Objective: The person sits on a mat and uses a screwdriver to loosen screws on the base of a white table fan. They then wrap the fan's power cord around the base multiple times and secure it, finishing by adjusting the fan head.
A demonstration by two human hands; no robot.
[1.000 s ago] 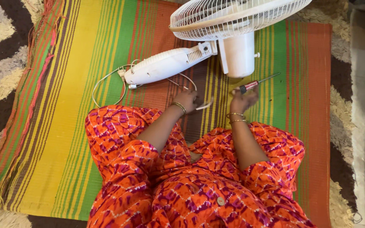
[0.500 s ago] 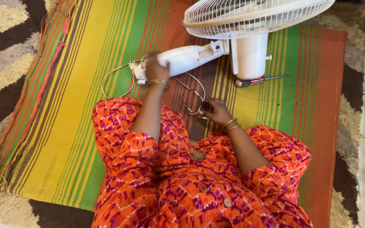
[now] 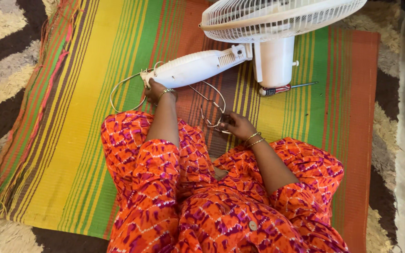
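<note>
Fan stand (image 3: 198,68) seemingly against left hand (image 3: 154,90)

We see striped woven mat (image 3: 90,93), green, yellow, orange bands, frayed fringe at left edge, spread over shaggy brown-and-cream rug (image 3: 1,70). On mat we find white fan (image 3: 258,42) lying down, its pole section (image 3: 195,69) stretched leftward, white cord (image 3: 123,86) looping beside pole end. Screwdriver (image 3: 284,88) lies just beside fan's motor housing. We sit cross-legged on mat's near part.
</note>
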